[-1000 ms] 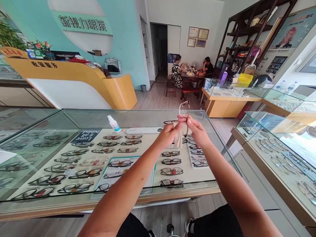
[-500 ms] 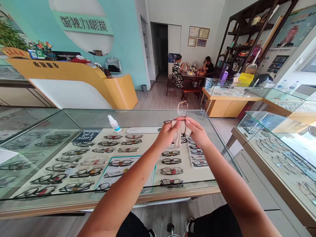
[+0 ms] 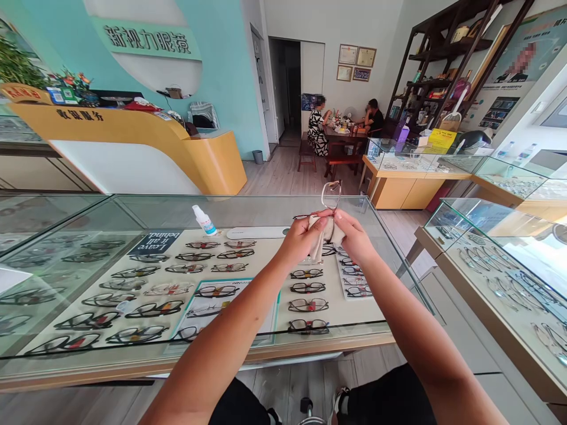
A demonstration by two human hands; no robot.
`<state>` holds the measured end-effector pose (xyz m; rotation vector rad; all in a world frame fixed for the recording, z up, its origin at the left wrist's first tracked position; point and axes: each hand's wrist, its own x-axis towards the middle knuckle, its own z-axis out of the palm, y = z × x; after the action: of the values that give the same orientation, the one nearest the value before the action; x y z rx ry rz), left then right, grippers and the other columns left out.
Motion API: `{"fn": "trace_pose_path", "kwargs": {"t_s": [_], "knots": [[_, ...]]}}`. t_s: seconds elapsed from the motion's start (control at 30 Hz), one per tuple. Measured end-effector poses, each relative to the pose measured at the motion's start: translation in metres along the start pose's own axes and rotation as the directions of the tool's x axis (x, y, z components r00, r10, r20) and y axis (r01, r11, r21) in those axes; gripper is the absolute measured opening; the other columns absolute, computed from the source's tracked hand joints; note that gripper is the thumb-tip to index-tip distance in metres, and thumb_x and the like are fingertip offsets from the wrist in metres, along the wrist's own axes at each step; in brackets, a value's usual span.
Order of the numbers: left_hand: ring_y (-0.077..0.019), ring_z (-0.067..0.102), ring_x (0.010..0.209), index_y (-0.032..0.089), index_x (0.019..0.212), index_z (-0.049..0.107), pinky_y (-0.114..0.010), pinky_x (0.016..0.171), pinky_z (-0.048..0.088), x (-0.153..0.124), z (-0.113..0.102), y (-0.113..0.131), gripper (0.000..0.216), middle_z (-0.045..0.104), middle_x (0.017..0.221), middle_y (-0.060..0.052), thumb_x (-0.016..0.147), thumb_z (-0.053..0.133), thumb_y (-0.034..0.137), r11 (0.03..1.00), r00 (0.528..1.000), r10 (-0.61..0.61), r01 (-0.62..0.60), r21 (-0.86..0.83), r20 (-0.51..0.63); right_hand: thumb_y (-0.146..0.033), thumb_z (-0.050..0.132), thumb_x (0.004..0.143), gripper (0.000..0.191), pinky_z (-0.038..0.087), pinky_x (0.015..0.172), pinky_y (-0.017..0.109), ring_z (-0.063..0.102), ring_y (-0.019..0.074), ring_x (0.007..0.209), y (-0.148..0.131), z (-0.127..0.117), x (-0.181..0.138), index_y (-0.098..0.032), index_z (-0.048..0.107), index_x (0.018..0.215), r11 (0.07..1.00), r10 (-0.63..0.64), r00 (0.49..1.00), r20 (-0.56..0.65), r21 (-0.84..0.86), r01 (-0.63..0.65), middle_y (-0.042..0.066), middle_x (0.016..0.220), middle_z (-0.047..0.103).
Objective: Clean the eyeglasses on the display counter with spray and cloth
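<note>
The glasses (image 3: 331, 195) stand on end above the glass bench (image 3: 266, 208), long axis near vertical, one lens poking up clear of the fingertips and the lower half buried in a pale cloth (image 3: 318, 243). The left hand (image 3: 302, 239) is pinched shut on the cloth from the left, and the right hand (image 3: 355, 237) grips the glasses from the right. The two meet at the frame, neither nearer. A spray bottle (image 3: 204, 221) sits well apart to the left, with rows of frames (image 3: 308, 288) under the glass. Two people sit at a table (image 3: 346, 137) at the back of the room.
</note>
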<state>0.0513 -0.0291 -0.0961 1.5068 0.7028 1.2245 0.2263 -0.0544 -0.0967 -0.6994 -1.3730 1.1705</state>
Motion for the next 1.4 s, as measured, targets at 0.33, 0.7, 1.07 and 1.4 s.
{"fn": "trace_pose_path", "kwargs": {"t_s": [0.33, 0.7, 1.07, 1.4], "knots": [[-0.0141, 0.05, 0.066, 0.019, 0.076, 0.078, -0.03, 0.065, 0.041, -0.003, 0.003, 0.007, 0.07, 0.06, 0.065, 0.002, 0.075, 0.091, 0.088, 0.999, 0.999, -0.038, 0.039, -0.038, 0.036, -0.08, 0.073, 0.103, 0.052, 0.049, 0.13, 0.05, 0.073, 0.0324, 0.134, -0.007, -0.002, 0.0, -0.035, 0.094, 0.119, 0.983, -0.104, 0.992, 0.066, -0.144, 0.112, 0.005, 0.128, 0.085], [-0.0128, 0.053, 0.065, 0.021, 0.08, 0.085, -0.029, 0.063, 0.044, -0.005, 0.008, 0.014, 0.057, 0.065, 0.069, 0.002, 0.061, 0.108, 0.069, 0.966, 0.983, -0.145, 0.166, -0.197, 0.117, -0.077, 0.075, 0.103, 0.049, 0.051, 0.131, 0.052, 0.071, 0.0341, 0.141, -0.007, -0.003, -0.001, -0.033, 0.094, 0.111, 0.995, -0.077, 0.989, 0.125, -0.054, 0.084, 0.007, 0.135, 0.084], [-0.017, 0.067, 0.079, 0.018, 0.088, 0.086, -0.031, 0.077, 0.052, -0.003, 0.007, 0.005, 0.058, 0.075, 0.083, -0.003, 0.058, 0.111, 0.061, 0.969, 0.979, -0.165, 0.183, -0.167, 0.116, -0.078, 0.087, 0.089, 0.048, 0.064, 0.111, 0.05, 0.078, 0.0343, 0.129, -0.007, 0.01, -0.001, -0.031, 0.088, 0.094, 0.996, -0.012, 1.0, -0.017, 0.087, 0.013, 0.007, 0.116, 0.088], [-0.0154, 0.061, 0.072, 0.017, 0.11, 0.083, -0.029, 0.068, 0.05, -0.007, 0.007, 0.0, 0.063, 0.07, 0.083, -0.001, 0.07, 0.105, 0.061, 0.994, 0.984, -0.108, 0.109, 0.005, 0.143, -0.068, 0.093, 0.089, 0.039, 0.068, 0.097, 0.036, 0.082, 0.0245, 0.11, 0.004, 0.002, 0.001, -0.031, 0.09, 0.102, 0.961, 0.053, 0.997, -0.063, 0.274, -0.033, 0.003, 0.119, 0.089]]}}
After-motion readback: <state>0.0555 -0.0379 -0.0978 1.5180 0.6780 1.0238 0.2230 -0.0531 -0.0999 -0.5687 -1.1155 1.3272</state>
